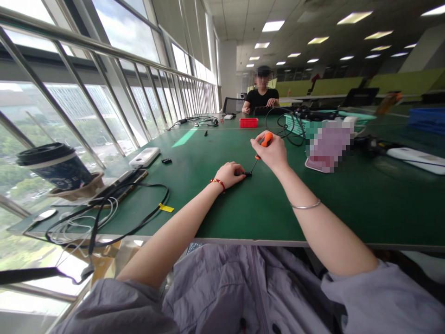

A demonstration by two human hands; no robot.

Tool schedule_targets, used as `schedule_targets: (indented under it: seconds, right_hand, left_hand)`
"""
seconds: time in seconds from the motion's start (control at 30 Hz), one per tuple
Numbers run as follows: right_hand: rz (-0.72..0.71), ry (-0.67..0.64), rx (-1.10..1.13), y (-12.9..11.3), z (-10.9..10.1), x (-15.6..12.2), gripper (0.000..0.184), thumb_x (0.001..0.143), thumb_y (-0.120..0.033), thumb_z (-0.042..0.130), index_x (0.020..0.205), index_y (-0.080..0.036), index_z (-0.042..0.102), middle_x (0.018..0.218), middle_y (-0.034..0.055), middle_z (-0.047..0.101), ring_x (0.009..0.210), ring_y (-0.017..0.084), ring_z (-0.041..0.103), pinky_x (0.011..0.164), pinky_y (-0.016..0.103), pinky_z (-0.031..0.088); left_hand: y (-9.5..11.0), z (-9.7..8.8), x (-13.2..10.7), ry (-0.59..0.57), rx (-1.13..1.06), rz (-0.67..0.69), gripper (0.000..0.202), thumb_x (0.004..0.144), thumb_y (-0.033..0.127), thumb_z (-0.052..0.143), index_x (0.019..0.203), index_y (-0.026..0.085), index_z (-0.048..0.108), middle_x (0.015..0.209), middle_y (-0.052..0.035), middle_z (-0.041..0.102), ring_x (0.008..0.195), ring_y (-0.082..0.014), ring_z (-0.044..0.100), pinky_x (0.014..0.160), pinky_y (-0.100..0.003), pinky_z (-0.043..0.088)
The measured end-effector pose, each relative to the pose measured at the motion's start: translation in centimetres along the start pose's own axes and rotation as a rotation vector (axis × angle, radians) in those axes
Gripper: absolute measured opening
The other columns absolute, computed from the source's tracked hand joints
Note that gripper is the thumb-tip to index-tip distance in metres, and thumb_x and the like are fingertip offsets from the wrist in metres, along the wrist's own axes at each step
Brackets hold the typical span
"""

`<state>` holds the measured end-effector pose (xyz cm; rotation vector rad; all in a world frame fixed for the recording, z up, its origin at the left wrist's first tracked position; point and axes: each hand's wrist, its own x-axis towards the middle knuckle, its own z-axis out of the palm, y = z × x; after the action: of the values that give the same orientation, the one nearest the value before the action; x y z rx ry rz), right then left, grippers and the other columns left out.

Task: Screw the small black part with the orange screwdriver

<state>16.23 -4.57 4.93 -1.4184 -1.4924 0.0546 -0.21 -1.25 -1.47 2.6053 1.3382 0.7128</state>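
Observation:
On the green table [257,208], my left hand [231,175] pinches a small black part [248,174] and holds it down on the surface. Its exact kind is too small to make out. My right hand [273,150] is closed around the orange and black handle of a screwdriver [267,140]. The thin shaft slants down, and its tip meets the black part or lies right beside it. Farther left on the table lies another small black piece [167,161], next to a white device [145,157].
A paper coffee cup [57,169], a phone [121,185] and tangled cables [100,218] are at the left. A red tray [248,123] lies ahead. To the right are a teal basket [295,125], a pink blurred object [328,148] and a white power bank [417,160]. A person [261,97] sits opposite.

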Motion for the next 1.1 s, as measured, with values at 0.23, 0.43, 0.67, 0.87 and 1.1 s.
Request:
schedule_targets:
  seconds: [0.23, 0.43, 0.67, 0.87, 1.1]
  right_hand:
    - [-0.023, 0.027, 0.016, 0.2, -0.3, 0.2, 0.026, 0.068, -0.040, 0.061, 0.089, -0.024, 0.057, 0.074, 0.0004, 0.061, 0.069, 0.019, 0.055, 0.062, 0.030, 0.039]
    - [-0.007, 0.031, 0.039, 0.5, -0.1, 0.3, 0.019, 0.072, -0.042, 0.055, 0.074, -0.023, 0.056, 0.073, 0.0028, 0.062, 0.070, 0.020, 0.055, 0.062, 0.031, 0.039]
    - [-0.032, 0.029, 0.041, 0.5, 0.0, 0.2, 0.026, 0.068, -0.043, 0.057, 0.086, -0.023, 0.059, 0.075, 0.0018, 0.064, 0.067, 0.019, 0.055, 0.059, 0.029, 0.038]
    - [0.003, -0.043, 0.026, 0.4, -0.2, 0.1, 0.028, 0.075, -0.048, 0.052, 0.068, -0.023, 0.061, 0.072, 0.0033, 0.066, 0.074, 0.021, 0.060, 0.062, 0.030, 0.040]
    - [-0.037, -0.048, 0.044, 0.2, -0.1, 0.1, 0.025, 0.075, -0.044, 0.052, 0.066, -0.023, 0.062, 0.070, 0.0034, 0.067, 0.072, 0.021, 0.062, 0.065, 0.030, 0.043]
  left_hand:
    - [-0.1, 0.2, 0.0, 0.010, 0.005, 0.003, 0.017, 0.077, 0.029, 0.063, 0.088, 0.018, 0.069, 0.085, -0.0040, 0.065, 0.083, -0.0191, 0.058, 0.085, -0.033, 0.047]
    - [-0.1, 0.2, 0.0, 0.003, 0.002, 0.006, 0.018, 0.077, 0.030, 0.063, 0.088, 0.017, 0.070, 0.085, -0.0045, 0.065, 0.083, -0.0194, 0.058, 0.085, -0.034, 0.047]
    - [0.0, 0.1, 0.1, 0.004, -0.003, -0.002, 0.017, 0.077, 0.030, 0.063, 0.088, 0.018, 0.069, 0.085, -0.0039, 0.065, 0.083, -0.0192, 0.058, 0.085, -0.034, 0.047]
    - [0.6, -0.2, -0.5, 0.040, 0.085, -0.009, 0.026, 0.077, 0.036, 0.063, 0.096, 0.019, 0.068, 0.096, -0.0066, 0.065, 0.095, -0.0243, 0.056, 0.086, -0.037, 0.045]
    - [2.3, -3.0, 2.1, -0.160, 0.173, 0.178, 0.033, 0.066, 0.032, 0.073, 0.097, 0.022, 0.070, 0.102, -0.0052, 0.066, 0.100, -0.0251, 0.058, 0.088, -0.034, 0.045]
